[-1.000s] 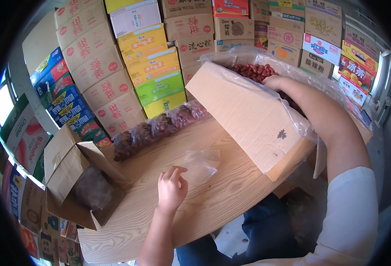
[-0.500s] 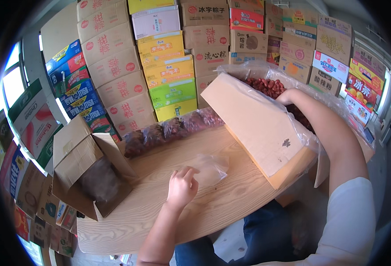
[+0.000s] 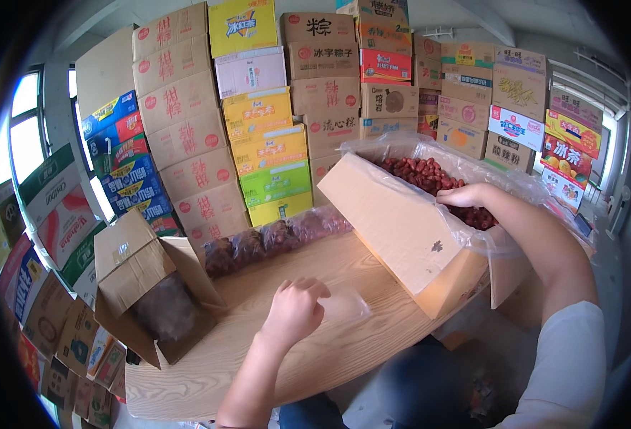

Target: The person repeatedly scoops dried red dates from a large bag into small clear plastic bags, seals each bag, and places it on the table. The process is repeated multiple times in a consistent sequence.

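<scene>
Right hand point(image 3: 467, 196) shifted, more of it showing over red dates point(image 3: 416, 171) in the two-o'clock carton point(image 3: 401, 232), left hand point(image 3: 297, 309) half-curled at six o'clock beside a clear bag point(image 3: 350, 306), either grip impossible to tell

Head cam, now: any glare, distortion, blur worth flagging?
Head view: the bright white window at left is blown out; fisheye tilts the stacked brown cardboard boxes at far left; the clear plastic liner catches glints; the dark blue trouser knee is blurred, while the bare left hand looks sharper.
</scene>
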`<state>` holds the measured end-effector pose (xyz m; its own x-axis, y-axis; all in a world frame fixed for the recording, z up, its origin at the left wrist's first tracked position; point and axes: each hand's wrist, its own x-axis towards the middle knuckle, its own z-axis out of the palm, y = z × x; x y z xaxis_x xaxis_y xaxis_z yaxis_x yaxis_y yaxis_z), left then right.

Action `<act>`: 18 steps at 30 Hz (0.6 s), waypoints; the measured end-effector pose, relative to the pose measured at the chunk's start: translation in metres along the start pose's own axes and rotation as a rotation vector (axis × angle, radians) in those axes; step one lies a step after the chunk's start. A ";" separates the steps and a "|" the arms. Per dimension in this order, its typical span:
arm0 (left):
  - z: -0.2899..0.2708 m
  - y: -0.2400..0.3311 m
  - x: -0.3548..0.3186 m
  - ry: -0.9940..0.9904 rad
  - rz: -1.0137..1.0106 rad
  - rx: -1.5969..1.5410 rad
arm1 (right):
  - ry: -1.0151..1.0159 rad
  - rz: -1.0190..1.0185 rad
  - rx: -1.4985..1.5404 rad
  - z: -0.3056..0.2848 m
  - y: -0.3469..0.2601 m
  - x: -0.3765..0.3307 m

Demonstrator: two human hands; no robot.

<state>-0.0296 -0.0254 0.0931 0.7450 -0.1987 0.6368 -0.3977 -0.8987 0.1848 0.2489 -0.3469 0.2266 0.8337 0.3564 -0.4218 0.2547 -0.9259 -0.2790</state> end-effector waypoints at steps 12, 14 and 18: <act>-0.080 0.012 -0.002 -0.118 -0.210 -0.199 | -0.010 -0.096 0.031 -0.007 -0.003 -0.026; -0.080 0.005 -0.003 -0.105 -0.180 -0.161 | -0.019 -0.114 0.084 -0.009 -0.004 -0.022; -0.082 0.000 -0.007 -0.099 -0.170 -0.149 | 0.010 -0.242 0.162 0.000 -0.006 0.011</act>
<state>-0.0790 0.0081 0.1503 0.8537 -0.0936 0.5123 -0.3316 -0.8562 0.3962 0.2568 -0.3372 0.2234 0.7633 0.5626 -0.3176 0.3659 -0.7817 -0.5051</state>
